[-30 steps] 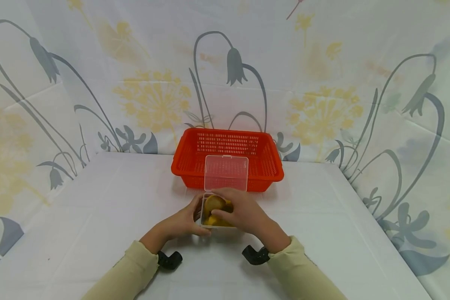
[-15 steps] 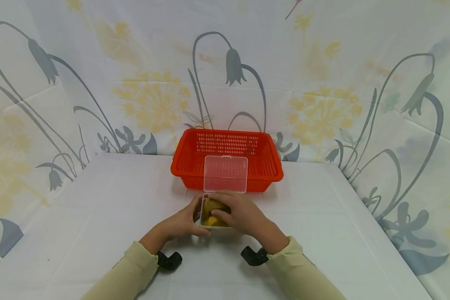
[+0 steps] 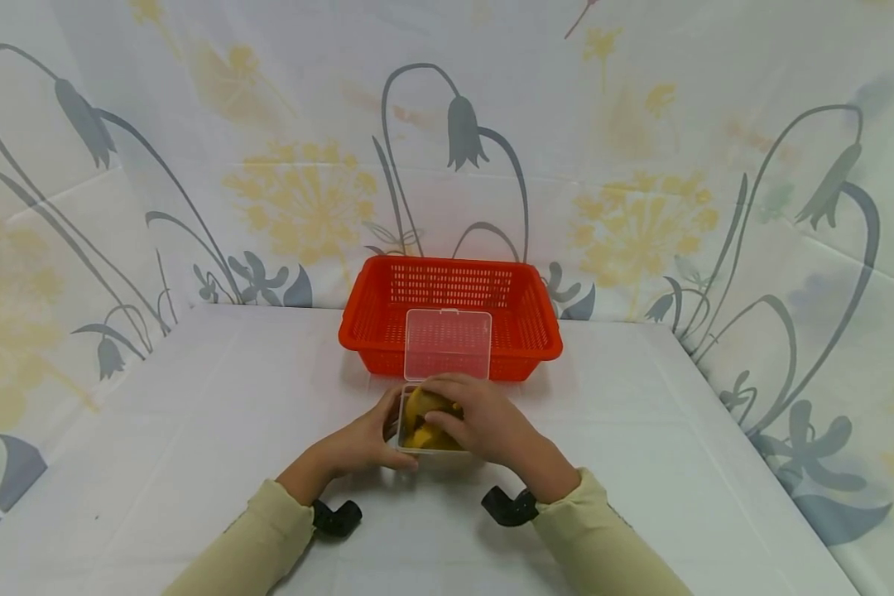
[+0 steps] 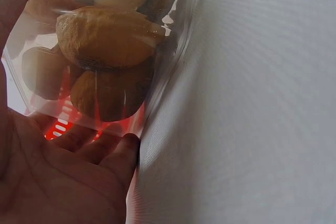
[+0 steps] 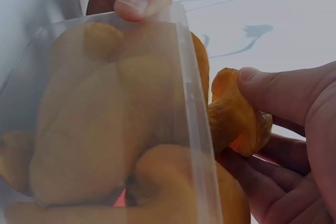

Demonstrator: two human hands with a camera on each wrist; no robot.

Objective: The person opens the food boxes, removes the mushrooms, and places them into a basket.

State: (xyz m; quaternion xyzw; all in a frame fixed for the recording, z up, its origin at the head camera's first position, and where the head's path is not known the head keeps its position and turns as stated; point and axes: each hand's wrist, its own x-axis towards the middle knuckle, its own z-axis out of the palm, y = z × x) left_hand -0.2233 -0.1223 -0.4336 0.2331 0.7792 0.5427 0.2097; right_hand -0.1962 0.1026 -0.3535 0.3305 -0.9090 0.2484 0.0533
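A clear plastic box [image 3: 426, 452] stands on the table with its lid [image 3: 448, 341] raised, leaning back before the red basket. Several yellow-orange mushrooms [image 4: 107, 38] fill it, seen through its wall in the left wrist view. My left hand [image 3: 358, 445] grips the box's left side, thumb at the near edge and fingers round the far side. At the box's mouth, my right hand [image 3: 492, 424] pinches a mushroom [image 5: 231, 116] between thumb and fingers; its stem points into the box in the right wrist view. Part of the box's right side is hidden by that hand.
A red perforated basket [image 3: 529, 331] sits right behind the box, against the flowered backdrop [image 3: 447, 190]. White cloth [image 3: 194, 414] covers the table. A black camera mount is strapped at each wrist.
The mushroom under my right hand has turned, its pale round face no longer showing from above. The right hand dipped slightly and rose again; the left hand stayed on the box.
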